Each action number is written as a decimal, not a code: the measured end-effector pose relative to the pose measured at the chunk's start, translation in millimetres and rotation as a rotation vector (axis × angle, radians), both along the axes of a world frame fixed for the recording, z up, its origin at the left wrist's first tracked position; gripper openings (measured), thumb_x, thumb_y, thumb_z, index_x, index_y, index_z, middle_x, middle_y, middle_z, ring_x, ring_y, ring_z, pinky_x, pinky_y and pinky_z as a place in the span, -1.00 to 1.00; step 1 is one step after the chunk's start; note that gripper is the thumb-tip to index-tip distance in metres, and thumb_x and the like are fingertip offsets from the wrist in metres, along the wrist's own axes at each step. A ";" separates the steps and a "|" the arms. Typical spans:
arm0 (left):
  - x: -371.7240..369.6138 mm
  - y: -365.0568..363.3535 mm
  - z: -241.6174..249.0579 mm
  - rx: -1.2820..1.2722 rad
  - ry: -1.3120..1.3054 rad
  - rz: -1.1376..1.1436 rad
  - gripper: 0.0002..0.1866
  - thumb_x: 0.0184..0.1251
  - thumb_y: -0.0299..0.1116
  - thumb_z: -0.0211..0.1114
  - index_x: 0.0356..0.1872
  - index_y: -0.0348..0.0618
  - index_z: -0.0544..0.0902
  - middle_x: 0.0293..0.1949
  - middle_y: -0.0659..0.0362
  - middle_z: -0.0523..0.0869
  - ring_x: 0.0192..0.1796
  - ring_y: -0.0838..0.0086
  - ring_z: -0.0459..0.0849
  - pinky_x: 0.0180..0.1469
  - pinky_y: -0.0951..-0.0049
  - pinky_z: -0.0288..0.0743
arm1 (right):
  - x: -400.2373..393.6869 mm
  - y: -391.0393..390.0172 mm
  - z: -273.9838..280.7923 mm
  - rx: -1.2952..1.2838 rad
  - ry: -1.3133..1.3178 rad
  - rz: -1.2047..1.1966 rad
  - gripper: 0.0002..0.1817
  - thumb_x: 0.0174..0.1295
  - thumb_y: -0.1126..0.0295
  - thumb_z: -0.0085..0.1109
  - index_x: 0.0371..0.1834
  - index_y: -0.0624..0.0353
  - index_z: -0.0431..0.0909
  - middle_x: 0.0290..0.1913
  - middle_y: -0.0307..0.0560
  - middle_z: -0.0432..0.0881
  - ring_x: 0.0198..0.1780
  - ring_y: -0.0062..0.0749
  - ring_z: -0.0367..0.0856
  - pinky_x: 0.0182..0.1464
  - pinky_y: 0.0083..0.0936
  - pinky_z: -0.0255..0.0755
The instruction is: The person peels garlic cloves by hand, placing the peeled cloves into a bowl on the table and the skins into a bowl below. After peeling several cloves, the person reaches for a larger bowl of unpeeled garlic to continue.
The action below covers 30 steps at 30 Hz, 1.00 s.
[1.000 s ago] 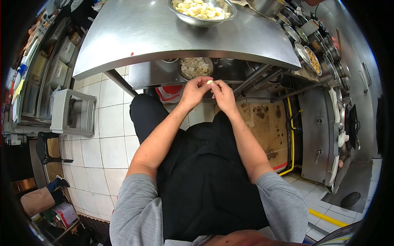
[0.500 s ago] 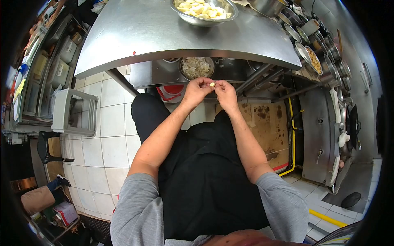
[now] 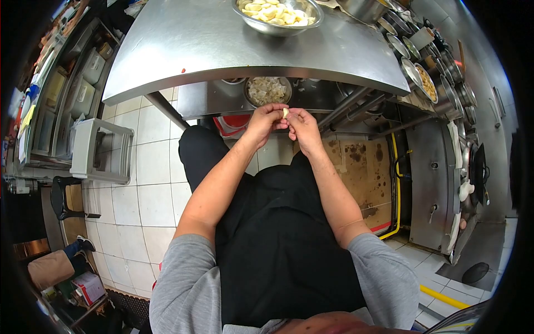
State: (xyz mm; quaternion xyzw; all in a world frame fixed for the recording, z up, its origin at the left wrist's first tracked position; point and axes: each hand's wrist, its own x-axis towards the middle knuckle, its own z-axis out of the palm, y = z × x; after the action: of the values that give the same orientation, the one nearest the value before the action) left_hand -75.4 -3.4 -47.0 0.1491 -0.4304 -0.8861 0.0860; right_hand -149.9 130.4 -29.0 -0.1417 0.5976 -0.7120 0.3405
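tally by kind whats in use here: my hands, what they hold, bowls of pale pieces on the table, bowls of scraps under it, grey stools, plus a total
Hands (left hand, right hand): 2
Held pale piece: 1
Bowl of pale pieces: 1
Bowl of scraps: 1
Grey stool: 1
Total: 6

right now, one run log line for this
left hand and right hand: pinching pale piece | bowl of pale pieces: on table

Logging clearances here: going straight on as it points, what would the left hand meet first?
For the left hand, the pale piece at its fingertips, then probably the right hand; depth is unclear.
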 end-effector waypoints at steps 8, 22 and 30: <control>-1.0 1.4 1.8 -0.003 0.014 -0.021 -0.72 0.37 -0.49 0.23 0.06 -0.33 0.55 -0.22 0.19 0.68 -0.23 0.57 0.67 -0.14 0.55 0.65 | -1.6 5.5 -10.0 0.042 0.241 -0.063 -0.85 0.41 0.42 0.14 -0.11 0.31 0.54 -0.39 -0.26 0.55 -0.60 -0.76 0.32 -0.62 -0.71 0.18; -3.8 -4.3 -18.1 -0.015 -0.037 0.093 -0.79 0.32 -0.50 0.31 -0.09 -0.31 0.54 -0.23 0.13 0.68 -0.19 0.50 0.69 -0.16 0.49 0.67 | -0.7 -2.9 -23.7 0.226 0.382 -0.047 -0.82 0.35 0.39 0.21 -0.19 0.32 0.63 -0.49 -0.24 0.60 -0.61 -0.69 0.39 -0.58 -0.60 0.24; 3.3 -47.8 -12.6 0.139 -0.043 0.636 -0.86 0.38 -0.52 0.10 -0.09 -0.19 0.48 -0.24 0.12 0.57 -0.27 0.34 0.64 -0.23 0.35 0.65 | -50.4 -55.0 -1.2 0.445 0.979 -0.072 -0.77 0.27 0.30 0.22 -0.17 0.22 0.67 -0.29 0.07 0.72 -0.19 -0.10 0.71 -0.11 -0.31 0.52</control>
State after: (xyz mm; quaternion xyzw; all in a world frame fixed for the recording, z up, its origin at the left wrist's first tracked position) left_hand -72.1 -51.2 -59.6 0.3003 -0.3025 -0.8387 0.3391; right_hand -200.3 75.5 -30.2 -0.3606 0.8275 -0.4300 0.0194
